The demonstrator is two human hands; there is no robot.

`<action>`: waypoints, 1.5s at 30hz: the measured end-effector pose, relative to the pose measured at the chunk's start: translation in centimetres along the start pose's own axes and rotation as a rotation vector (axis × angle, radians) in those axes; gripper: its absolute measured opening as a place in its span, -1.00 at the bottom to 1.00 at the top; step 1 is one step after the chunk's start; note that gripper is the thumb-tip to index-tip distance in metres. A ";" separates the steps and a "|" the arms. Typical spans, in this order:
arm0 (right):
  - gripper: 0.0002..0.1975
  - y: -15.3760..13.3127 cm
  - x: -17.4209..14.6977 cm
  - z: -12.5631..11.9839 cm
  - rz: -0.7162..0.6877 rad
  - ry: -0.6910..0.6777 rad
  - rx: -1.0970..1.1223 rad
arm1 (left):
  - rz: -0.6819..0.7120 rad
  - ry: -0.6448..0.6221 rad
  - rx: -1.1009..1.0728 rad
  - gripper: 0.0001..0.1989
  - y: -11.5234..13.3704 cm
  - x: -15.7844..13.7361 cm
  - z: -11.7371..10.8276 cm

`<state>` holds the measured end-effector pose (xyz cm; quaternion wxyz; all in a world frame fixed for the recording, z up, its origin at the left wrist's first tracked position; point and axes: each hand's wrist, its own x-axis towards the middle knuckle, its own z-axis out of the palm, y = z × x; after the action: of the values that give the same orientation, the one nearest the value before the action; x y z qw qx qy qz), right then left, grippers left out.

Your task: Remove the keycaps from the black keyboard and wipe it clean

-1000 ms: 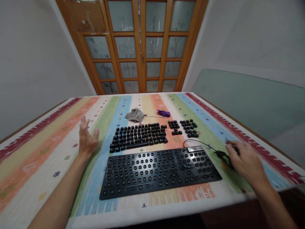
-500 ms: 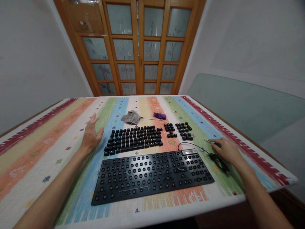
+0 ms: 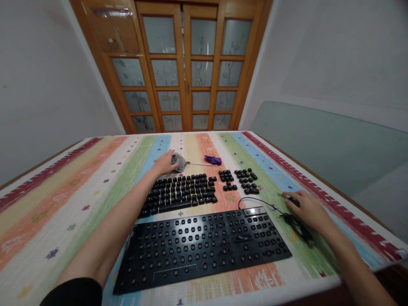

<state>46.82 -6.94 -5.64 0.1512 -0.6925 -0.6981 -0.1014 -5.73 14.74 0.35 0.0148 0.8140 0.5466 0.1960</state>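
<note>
I have the left hand (image 3: 164, 163) at 12 o'clock of the loose keycaps (image 3: 180, 193), its fingers closed over the grey cloth (image 3: 179, 160) on the counter (image 3: 95, 187). The right hand (image 3: 306, 208) rests at 3 o'clock of the bare keyboard (image 3: 200, 246), fingers curled loosely on a small dark tool (image 3: 291, 199) beside the cable (image 3: 296, 225); I cannot tell whether they grip it.

A bare keyboard base (image 3: 204, 244) lay on the striped tabletop (image 3: 79, 191); loose keycaps (image 3: 181, 193) sat just behind it, a purple tool (image 3: 213, 160) farther back.
</note>
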 end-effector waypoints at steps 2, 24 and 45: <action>-0.57 0.1 0.0 0.1 0.001 0.005 0.008 | 0.000 -0.019 0.012 -0.33 0.6 1.0 0.7; -0.59 -0.3 -0.3 0.2 0.040 -0.011 -0.084 | 0.214 -0.040 0.012 -0.65 13.9 7.5 5.7; -0.61 -27.3 4.3 -8.4 -0.479 -0.053 0.779 | 0.313 0.426 -0.243 -0.83 7.7 -11.7 -11.0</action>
<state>20.16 -6.43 5.52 0.3548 -0.4055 -0.8282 0.1542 -6.44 -0.93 8.80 -0.0334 0.8211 0.3777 0.4266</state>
